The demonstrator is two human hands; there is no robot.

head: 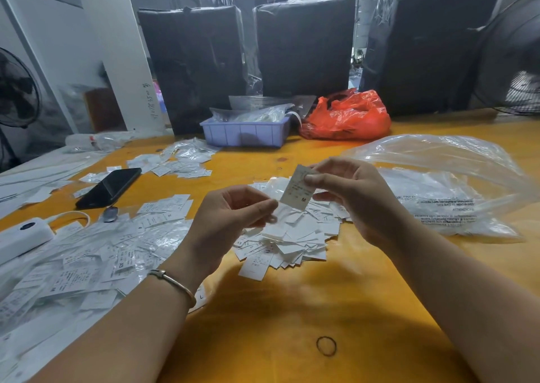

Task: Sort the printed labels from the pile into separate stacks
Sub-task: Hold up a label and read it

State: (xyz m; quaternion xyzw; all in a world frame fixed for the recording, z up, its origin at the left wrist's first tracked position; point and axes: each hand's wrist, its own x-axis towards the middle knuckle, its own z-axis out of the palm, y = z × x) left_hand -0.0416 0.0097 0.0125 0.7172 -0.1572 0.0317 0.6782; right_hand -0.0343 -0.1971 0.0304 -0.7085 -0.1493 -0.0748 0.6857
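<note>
A loose pile of white printed labels (289, 236) lies in the middle of the yellow table (306, 309). My right hand (350, 195) hovers above the pile, pinching one label marked M (296, 191) by its top edge between thumb and fingers. My left hand (233, 213), with a bangle on the wrist, is curled just left of that label, its fingertips near the label's lower corner; whether it holds a label I cannot tell. More labels lie spread at the near left (96, 254) and at the far left (178, 160).
A black phone (109, 188) and a white power bank (22, 236) lie to the left. A clear plastic bag (453, 184) covers the right side. A purple tray (245, 133) and a red bag (347, 117) stand at the back. A rubber band (326, 346) lies near me.
</note>
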